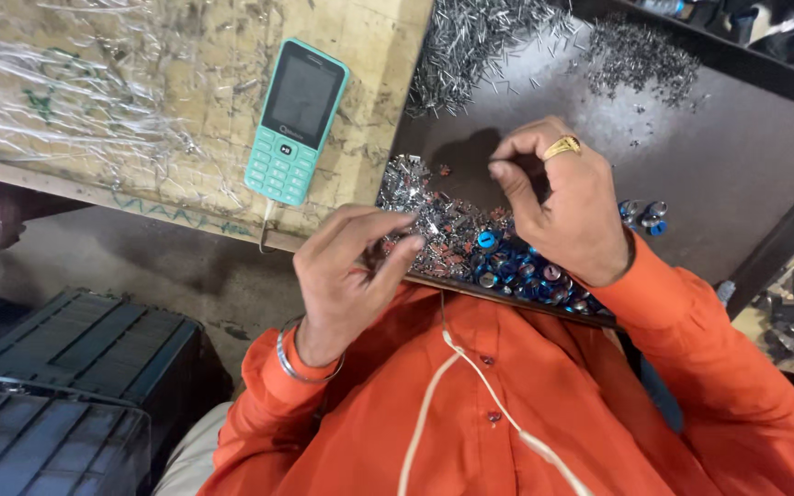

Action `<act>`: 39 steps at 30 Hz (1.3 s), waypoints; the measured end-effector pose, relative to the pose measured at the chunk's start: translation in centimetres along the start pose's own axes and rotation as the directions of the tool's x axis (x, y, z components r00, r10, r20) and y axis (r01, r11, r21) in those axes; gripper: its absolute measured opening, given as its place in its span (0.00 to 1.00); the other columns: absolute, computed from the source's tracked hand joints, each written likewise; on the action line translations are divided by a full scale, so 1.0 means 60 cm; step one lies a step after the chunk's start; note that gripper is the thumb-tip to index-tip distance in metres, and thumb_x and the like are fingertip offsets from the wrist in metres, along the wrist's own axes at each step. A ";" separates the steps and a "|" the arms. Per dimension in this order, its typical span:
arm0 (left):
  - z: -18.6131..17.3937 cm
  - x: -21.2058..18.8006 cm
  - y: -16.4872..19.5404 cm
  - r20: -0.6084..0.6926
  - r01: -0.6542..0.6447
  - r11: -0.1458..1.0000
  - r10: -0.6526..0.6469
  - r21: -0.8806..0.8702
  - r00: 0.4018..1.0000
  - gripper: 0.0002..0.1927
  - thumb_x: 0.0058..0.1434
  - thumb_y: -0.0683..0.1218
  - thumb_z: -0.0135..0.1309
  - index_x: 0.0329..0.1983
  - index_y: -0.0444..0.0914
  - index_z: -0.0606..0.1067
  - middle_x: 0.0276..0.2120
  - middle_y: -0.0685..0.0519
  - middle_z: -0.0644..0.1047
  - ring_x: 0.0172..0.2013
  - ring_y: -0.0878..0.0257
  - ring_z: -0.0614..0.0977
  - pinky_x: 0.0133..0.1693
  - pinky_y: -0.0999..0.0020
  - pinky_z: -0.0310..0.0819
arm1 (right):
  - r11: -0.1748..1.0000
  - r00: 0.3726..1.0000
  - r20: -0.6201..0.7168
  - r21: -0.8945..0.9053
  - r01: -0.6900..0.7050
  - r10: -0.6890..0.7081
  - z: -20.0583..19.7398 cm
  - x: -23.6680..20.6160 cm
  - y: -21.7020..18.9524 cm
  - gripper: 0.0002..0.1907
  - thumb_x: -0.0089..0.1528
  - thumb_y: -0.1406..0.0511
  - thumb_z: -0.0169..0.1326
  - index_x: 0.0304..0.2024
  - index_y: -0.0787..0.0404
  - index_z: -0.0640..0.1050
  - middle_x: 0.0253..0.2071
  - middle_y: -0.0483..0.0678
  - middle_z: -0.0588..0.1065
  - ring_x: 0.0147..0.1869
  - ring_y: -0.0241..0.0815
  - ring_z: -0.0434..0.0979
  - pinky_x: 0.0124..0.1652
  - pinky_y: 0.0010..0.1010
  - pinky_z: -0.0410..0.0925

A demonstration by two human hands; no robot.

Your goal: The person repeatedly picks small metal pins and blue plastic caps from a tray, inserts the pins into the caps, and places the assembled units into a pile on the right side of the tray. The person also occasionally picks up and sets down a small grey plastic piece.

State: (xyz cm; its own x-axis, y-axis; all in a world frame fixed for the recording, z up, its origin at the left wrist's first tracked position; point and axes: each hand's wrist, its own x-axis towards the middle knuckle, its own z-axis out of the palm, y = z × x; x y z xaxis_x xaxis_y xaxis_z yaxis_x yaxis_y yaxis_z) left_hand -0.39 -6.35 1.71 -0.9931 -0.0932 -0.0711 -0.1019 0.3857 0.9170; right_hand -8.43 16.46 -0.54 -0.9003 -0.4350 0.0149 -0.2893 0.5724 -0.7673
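Nearest the camera was the person's orange shirt [544, 404], with a pale cord [434, 404] running down its front. Just above it the left hand [346, 271] hovered at the near edge of the dark worktop [737, 156], a metal bangle [300, 363] round its wrist. Its grip was nearly closed, thumb and forefinger pinched together over the edge of a heap of small silver metal parts [434, 216]; whether a piece sat between the fingertips could not be made out.

The right hand [567, 207], wearing a gold ring [562, 146], was raised over the same heap, its fingers curled in and the forefinger bent down toward the thumb. Its grip looked pinched too, but any part in it was hidden by the fingers. Under and just beside this hand lay a cluster of blue and silver round caps [516, 266], touching the silver heap; the hand covered part of them. A few more blue caps [645, 216] lay just past the right wrist.

Left of the heap, a teal push-button phone [294, 119] rested on a worn board wrapped in clear film [94, 101]. Farther back, a spread of thin metal pins [480, 46] lay on the worktop, cut off at the top. Dark crates [57, 386] stood on the floor at lower left.
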 end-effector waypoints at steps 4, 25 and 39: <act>0.016 0.010 0.001 0.000 -0.175 0.985 0.175 0.005 0.985 0.12 0.61 0.39 0.68 0.47 0.39 0.80 0.40 0.52 0.80 0.35 0.64 0.81 0.35 0.72 0.74 | 0.992 0.994 0.049 -0.071 0.101 -0.097 0.015 -0.004 0.000 0.10 0.65 0.69 0.62 0.49 0.62 0.79 0.46 0.52 0.76 0.44 0.52 0.81 0.44 0.38 0.74; 0.028 0.020 -0.008 0.152 -0.239 0.957 0.263 -0.163 0.953 0.10 0.57 0.41 0.71 0.40 0.38 0.81 0.34 0.52 0.81 0.32 0.62 0.82 0.34 0.70 0.75 | 0.943 0.985 -0.096 -0.316 0.108 -0.145 -0.040 0.040 0.034 0.05 0.69 0.71 0.65 0.47 0.62 0.81 0.46 0.53 0.78 0.46 0.53 0.80 0.45 0.38 0.72; 0.025 -0.003 -0.016 0.148 -0.032 0.881 0.115 -0.472 0.982 0.06 0.65 0.35 0.62 0.44 0.36 0.80 0.39 0.50 0.84 0.38 0.66 0.85 0.40 0.75 0.79 | 0.817 0.968 -0.034 -0.544 0.191 -0.249 -0.091 -0.001 0.106 0.07 0.63 0.72 0.66 0.42 0.62 0.82 0.42 0.49 0.75 0.47 0.50 0.75 0.46 0.39 0.65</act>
State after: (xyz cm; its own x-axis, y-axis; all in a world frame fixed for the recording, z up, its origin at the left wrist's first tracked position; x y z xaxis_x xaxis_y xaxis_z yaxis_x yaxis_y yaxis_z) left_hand -0.20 -5.28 0.27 -0.9958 0.0884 -0.0226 -0.0305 -0.0901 0.9955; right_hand -11.98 23.93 -1.89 -0.8103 -0.5402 0.2272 -0.5855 0.7625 -0.2754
